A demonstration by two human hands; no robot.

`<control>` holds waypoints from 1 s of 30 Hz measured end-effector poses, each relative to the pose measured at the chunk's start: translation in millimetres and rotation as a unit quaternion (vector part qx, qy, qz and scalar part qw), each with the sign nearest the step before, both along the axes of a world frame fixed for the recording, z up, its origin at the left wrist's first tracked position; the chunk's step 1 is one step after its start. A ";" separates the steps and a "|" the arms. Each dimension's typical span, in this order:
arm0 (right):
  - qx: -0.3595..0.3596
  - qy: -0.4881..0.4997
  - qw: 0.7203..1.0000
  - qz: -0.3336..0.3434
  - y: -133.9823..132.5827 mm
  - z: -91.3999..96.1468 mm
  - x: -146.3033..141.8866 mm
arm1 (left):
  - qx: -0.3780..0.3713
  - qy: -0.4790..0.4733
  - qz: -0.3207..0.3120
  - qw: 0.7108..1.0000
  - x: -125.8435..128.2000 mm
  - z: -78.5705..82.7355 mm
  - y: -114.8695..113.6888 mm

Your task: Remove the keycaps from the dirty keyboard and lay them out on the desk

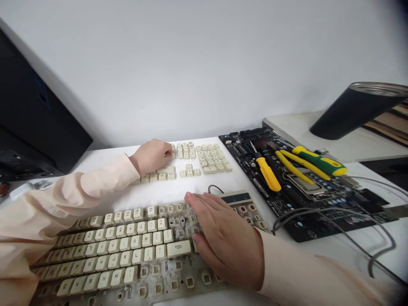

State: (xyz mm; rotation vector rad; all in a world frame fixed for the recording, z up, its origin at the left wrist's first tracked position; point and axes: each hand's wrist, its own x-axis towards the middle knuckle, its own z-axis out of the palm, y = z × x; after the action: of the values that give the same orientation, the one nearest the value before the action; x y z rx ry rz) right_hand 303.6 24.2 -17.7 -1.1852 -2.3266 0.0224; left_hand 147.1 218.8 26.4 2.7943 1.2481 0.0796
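We see the left hand (151, 157) with its fingers curved and close together, and the fingertips are at the end of the rows of loose keycaps (208, 159); we cannot tell if they grip one cap, because the hand covers it. The right hand (226, 242) is open and lies palm down with spread fingers on the right part of the dirty keyboard (165, 282), where many keycaps are missing and bare stems show. For such small caps, we think a light touch with the fingertips is best, so the neat rows beside them do not shift. A narrow strip of the white desk (178, 189) lies between the keyboard and the loose keycaps, so there is not much room for the hands here. Just beyond the right hand are a small calculator-like unit (237, 197) and a black motherboard (318, 221), which carries a yellow-handled screwdriver (267, 174) and yellow-and-green pliers (318, 160). A grey cable (392, 246) curves over the board's near edge, and its loop can catch a sleeve, so we should move with care on that side.
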 end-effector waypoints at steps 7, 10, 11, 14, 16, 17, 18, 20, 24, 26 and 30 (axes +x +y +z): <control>-0.006 0.006 1.000 0.000 0.9 0.7 0.2 | 0.065 -0.008 0.023 0.998 -8.1 20.8 -8.9; -0.009 0.007 1.000 0.004 1.8 1.7 1.0 | 0.080 -0.078 0.010 0.994 -18.6 36.5 -32.1; -0.009 0.008 1.000 0.006 2.2 2.0 1.1 | 0.069 -0.109 0.003 0.992 -22.6 40.7 -42.6; -0.011 0.011 1.000 0.013 3.5 2.4 1.1 | 0.019 -0.133 -0.028 0.991 -33.7 47.1 -76.1; -0.009 0.011 1.000 0.017 4.1 2.3 1.1 | -0.012 -0.121 -0.073 0.990 -38.5 45.6 -94.6; -0.006 0.012 1.000 0.018 4.3 2.1 1.2 | -0.019 -0.121 -0.095 0.988 -39.8 43.7 -101.7; -0.002 0.012 1.000 0.019 4.3 1.8 1.3 | -0.018 -0.125 -0.110 0.986 -40.4 41.4 -107.3; 0.007 0.012 1.000 0.020 4.3 0.6 1.7 | -0.013 -0.116 -0.126 0.985 -39.7 37.0 -114.8; 0.024 0.014 0.999 0.025 5.1 -3.3 2.5 | -0.048 -0.071 -0.192 0.978 -35.1 28.9 -125.3; 0.025 0.014 0.999 0.023 6.0 -5.1 2.5 | -0.060 -0.066 -0.250 0.964 -32.6 22.4 -131.7; 0.018 0.010 1.000 0.018 8.0 -6.4 2.1 | -0.049 -0.054 -0.288 0.955 -27.7 5.8 -144.3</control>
State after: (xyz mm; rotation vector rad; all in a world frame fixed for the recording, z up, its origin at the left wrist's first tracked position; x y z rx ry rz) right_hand 305.7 32.3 -24.1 -1.1203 -2.3202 0.0055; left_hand 119.4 74.5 32.2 2.8899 0.3680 0.1257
